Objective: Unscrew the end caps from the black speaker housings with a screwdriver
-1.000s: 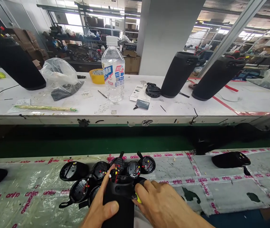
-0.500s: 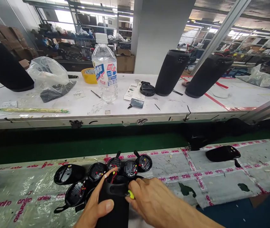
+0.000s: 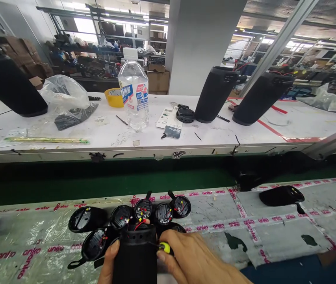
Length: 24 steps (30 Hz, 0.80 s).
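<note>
Fingers of the left hand [image 3: 108, 266] wrap the left side of the black shell [image 3: 135, 256] at the bottom centre of the frame, thumb pressed on its matte wall. The right hand [image 3: 191, 262] closes on a tool [image 3: 164, 247] with a yellow-green tip, held against the shell's right rim. The shell stands upright, long axis pointing up the frame, red wires showing at its open top. Just beyond lies a cluster of round black caps [image 3: 144, 215] on taped plastic film. Farther, centre-upper, a clear bottle [image 3: 134, 94] and two fabric-covered cylinders [image 3: 215, 94] stand on a white bench.
</note>
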{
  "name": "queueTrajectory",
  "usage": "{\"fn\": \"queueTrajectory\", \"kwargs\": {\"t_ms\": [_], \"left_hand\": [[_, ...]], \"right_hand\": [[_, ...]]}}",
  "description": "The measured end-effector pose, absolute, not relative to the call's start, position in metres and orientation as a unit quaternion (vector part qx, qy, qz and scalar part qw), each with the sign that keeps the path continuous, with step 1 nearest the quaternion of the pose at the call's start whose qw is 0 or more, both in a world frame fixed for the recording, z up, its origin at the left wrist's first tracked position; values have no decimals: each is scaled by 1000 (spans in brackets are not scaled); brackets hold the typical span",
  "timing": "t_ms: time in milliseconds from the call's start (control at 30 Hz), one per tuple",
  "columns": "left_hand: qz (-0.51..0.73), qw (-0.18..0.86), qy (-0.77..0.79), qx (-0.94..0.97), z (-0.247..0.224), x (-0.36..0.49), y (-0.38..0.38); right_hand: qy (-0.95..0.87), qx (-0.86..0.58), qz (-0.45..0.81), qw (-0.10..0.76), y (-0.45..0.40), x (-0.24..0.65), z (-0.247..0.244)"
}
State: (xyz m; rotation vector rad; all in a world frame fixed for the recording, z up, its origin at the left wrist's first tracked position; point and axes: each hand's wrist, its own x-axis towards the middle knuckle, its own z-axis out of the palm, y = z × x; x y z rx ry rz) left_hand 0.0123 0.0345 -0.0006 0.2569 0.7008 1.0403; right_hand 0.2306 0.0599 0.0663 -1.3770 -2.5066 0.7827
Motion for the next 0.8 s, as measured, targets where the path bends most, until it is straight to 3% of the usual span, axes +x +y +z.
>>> {"fn": "queueTrajectory", "kwargs": {"t_ms": [200, 433, 800], "left_hand": [[493, 774, 359, 168, -8, 12, 46], [503, 758, 352, 220, -4, 11, 39], [497, 778, 334, 190, 27, 22, 31]], "right_hand": [[-881, -439, 172, 45, 61, 224, 62], [-916, -387, -34, 99, 55, 230, 49], [-920, -381, -44, 85, 55, 236, 61]]}}
